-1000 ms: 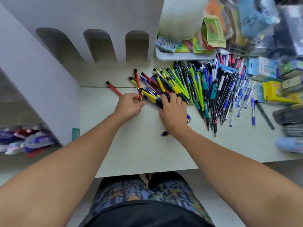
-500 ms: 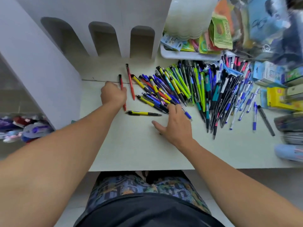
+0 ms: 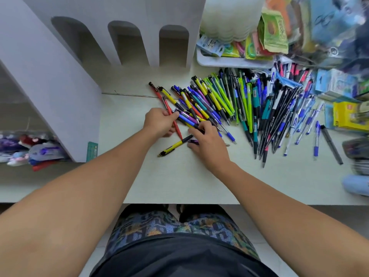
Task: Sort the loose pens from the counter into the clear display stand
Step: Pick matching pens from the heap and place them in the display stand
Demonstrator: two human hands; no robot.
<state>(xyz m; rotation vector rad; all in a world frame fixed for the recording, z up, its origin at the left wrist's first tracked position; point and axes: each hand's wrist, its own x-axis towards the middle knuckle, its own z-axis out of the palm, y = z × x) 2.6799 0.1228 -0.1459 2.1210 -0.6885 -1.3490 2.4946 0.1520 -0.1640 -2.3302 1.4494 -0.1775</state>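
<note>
A big spread of loose pens point(image 3: 235, 104) in yellow, green, blue, purple and black covers the pale counter point(image 3: 179, 176) from the middle to the right. My left hand point(image 3: 159, 121) is at the pile's left edge, its fingers and thumb pinching a red pen point(image 3: 175, 124) that points away from me. My right hand point(image 3: 208, 143) sits at the pile's near edge with curled fingers, gripping a purple pen point(image 3: 192, 141) against the thumb. One yellow-and-black pen point(image 3: 174, 146) lies alone between my hands. No clear display stand is in view.
A white unit with three arched openings point(image 3: 127, 45) stands at the back left. A white tray of packets point(image 3: 235, 60) sits behind the pens. Boxed stationery point(image 3: 347, 116) crowds the right edge, and a black marker point(image 3: 331, 144) lies there. The counter's front edge is near my legs.
My left hand moved right from the counter's left side to the pile and took hold of the red pen. My right hand curled onto pens at the pile's near edge. The yellow-and-black pen slid nearer.
</note>
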